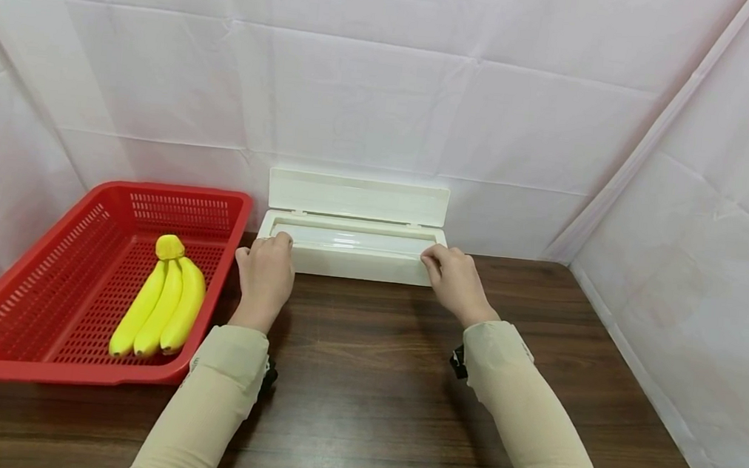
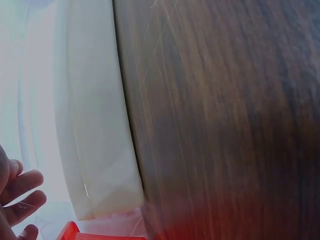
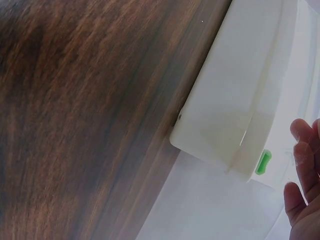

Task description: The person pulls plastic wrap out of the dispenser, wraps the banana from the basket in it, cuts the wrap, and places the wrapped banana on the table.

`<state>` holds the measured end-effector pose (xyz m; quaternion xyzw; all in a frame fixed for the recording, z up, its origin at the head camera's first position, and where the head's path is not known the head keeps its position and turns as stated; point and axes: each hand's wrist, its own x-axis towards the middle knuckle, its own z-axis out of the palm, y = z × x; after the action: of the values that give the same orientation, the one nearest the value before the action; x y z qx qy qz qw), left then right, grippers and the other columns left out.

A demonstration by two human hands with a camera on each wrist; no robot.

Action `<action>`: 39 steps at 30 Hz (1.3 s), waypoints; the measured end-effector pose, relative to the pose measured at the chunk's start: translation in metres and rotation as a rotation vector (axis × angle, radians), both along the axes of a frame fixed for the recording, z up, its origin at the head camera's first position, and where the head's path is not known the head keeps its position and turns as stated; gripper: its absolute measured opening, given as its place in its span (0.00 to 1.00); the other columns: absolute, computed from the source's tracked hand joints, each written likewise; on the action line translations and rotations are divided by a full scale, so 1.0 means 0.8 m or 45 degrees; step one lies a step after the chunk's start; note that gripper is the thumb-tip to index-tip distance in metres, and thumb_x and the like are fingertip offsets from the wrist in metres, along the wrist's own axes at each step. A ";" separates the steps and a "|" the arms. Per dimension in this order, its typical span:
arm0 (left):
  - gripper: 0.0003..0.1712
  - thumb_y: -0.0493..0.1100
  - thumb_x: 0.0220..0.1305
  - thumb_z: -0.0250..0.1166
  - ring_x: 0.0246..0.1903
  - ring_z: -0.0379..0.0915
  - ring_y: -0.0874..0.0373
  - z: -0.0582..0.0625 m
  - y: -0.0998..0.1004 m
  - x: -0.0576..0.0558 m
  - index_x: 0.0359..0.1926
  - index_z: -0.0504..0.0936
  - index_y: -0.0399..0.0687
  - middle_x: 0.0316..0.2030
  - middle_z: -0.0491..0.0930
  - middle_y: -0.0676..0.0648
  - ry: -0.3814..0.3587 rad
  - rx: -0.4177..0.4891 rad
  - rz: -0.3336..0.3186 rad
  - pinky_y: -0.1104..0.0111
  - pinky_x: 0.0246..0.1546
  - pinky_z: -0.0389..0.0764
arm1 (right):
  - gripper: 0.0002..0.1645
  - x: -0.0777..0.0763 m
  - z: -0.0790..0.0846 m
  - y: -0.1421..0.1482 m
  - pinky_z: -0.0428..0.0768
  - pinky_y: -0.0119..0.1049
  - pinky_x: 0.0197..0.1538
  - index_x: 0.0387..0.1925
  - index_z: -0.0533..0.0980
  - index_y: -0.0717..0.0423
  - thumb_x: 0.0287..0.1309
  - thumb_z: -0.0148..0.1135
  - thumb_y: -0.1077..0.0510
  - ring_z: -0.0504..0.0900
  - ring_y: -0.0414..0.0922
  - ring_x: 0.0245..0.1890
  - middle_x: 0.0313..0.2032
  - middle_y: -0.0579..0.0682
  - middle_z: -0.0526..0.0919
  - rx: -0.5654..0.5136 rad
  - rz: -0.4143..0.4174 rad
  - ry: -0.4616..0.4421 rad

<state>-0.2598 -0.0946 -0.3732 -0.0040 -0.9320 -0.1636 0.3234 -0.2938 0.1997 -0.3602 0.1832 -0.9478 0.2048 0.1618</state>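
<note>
A long white plastic wrap dispenser (image 1: 358,266) stands against the back wall, its hinged lid (image 1: 358,197) raised. Inside lies a pale, shiny roll (image 1: 347,237). A thin glossy edge of clear plastic wrap (image 1: 353,248) stretches along the front of the opening, between the two hands. At the dispenser's left end, my left hand (image 1: 265,273) pinches the wrap with bent fingers. My right hand (image 1: 460,282) pinches it at the right end, thumb and forefinger together. The wrap itself is barely visible in the wrist views, where only some fingers (image 2: 25,206) show.
A red basket (image 1: 231,251) sits to the left, close to my left forearm, with a bunch of yellow bananas (image 1: 168,305) in it. A small green piece (image 3: 263,162) shows at the dispenser's end. White cloth walls (image 1: 359,99) border the dark wooden table (image 1: 359,411).
</note>
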 end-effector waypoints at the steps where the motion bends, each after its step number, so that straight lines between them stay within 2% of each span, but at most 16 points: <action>1: 0.05 0.35 0.64 0.56 0.32 0.77 0.42 0.000 0.000 0.000 0.35 0.78 0.40 0.30 0.84 0.38 -0.004 0.000 0.003 0.50 0.32 0.69 | 0.13 0.000 0.000 0.000 0.73 0.46 0.45 0.44 0.78 0.56 0.67 0.52 0.53 0.76 0.50 0.36 0.34 0.53 0.82 -0.002 0.002 0.002; 9: 0.06 0.36 0.66 0.55 0.34 0.77 0.42 0.002 0.001 0.003 0.37 0.78 0.39 0.32 0.84 0.38 -0.031 0.025 0.004 0.50 0.34 0.69 | 0.12 0.000 -0.001 0.002 0.73 0.46 0.44 0.43 0.78 0.56 0.67 0.53 0.54 0.76 0.49 0.35 0.33 0.53 0.82 -0.005 0.020 0.046; 17: 0.06 0.36 0.65 0.55 0.34 0.77 0.41 0.004 0.002 0.005 0.37 0.78 0.39 0.32 0.84 0.38 -0.010 0.030 0.005 0.50 0.34 0.69 | 0.12 0.000 -0.001 0.003 0.72 0.47 0.43 0.43 0.78 0.57 0.66 0.53 0.55 0.75 0.50 0.34 0.33 0.53 0.82 0.010 0.032 0.088; 29: 0.06 0.36 0.65 0.55 0.34 0.77 0.42 0.007 0.003 0.010 0.37 0.79 0.39 0.32 0.84 0.38 -0.028 0.022 0.000 0.50 0.34 0.69 | 0.12 0.002 -0.002 0.004 0.73 0.45 0.41 0.42 0.79 0.57 0.66 0.54 0.55 0.75 0.49 0.33 0.33 0.54 0.82 -0.001 0.026 0.090; 39: 0.06 0.36 0.65 0.55 0.33 0.76 0.42 0.007 0.003 0.014 0.36 0.78 0.40 0.31 0.84 0.39 -0.024 0.017 0.005 0.50 0.36 0.69 | 0.12 0.006 0.001 0.006 0.71 0.49 0.48 0.42 0.79 0.56 0.66 0.54 0.54 0.74 0.49 0.32 0.32 0.52 0.82 0.020 0.049 0.090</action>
<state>-0.2485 -0.0923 -0.3675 0.0013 -0.9339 -0.1691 0.3150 -0.2891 0.2042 -0.3593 0.2100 -0.9394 0.1937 0.1896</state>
